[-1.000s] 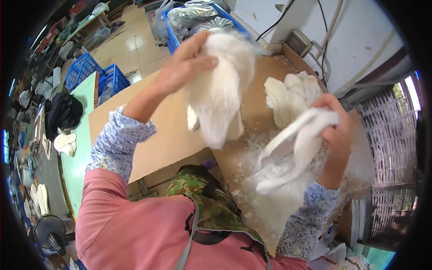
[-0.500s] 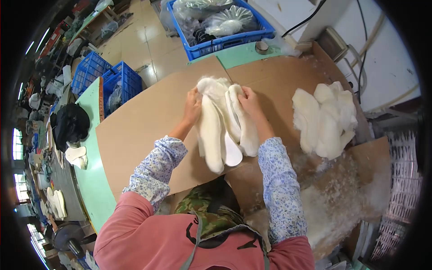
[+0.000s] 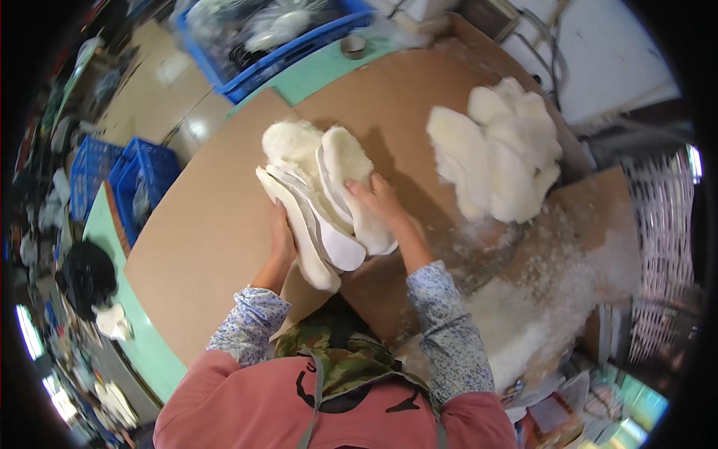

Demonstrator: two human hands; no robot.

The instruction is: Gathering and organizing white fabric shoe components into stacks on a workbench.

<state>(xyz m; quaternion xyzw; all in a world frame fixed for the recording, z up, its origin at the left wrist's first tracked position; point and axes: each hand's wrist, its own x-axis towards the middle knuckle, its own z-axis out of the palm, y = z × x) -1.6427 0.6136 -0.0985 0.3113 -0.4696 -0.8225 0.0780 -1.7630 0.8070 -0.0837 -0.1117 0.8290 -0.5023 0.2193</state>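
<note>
While a broad cardboard sheet (image 3: 202,224) is covering much of the green tabletop (image 3: 305,76), a blue plastic crate (image 3: 299,58) holding clear bags is standing beyond the sheet's far edge. Loose white fluff (image 3: 501,314) is spreading over the sheet's near right part, and a pile of cream fleece insoles (image 3: 497,150) is lying toward the sheet's right side, just beyond the fluff.

A bundle of fleece insoles (image 3: 321,224) is occupying the space over the sheet's middle, its lower ends pointing toward the near edge; whether it is resting on the cardboard or being held clear cannot be told. Its pieces are fanning side by side, some showing furry pile, others a smoother white face.

The left hand (image 3: 283,233) is grasping the bundle's left outer edge, and the right hand (image 3: 381,202) is grasping the rightmost insole from its outer side; the fingers underneath are being hidden.

Judging by the thick pile and slim edges, the bundle is probably weighing little and bending easily, the smoother faces lending only slight stiffness. Breakage is hardly threatening; slipping is seeming likelier, since loose pieces may be sliding over one another. Gripping both outer long edges around mid-length, with light inward pressure, is looking soundest, whereas pinching only the nap is risking a weak hold and shed fibres.
</note>
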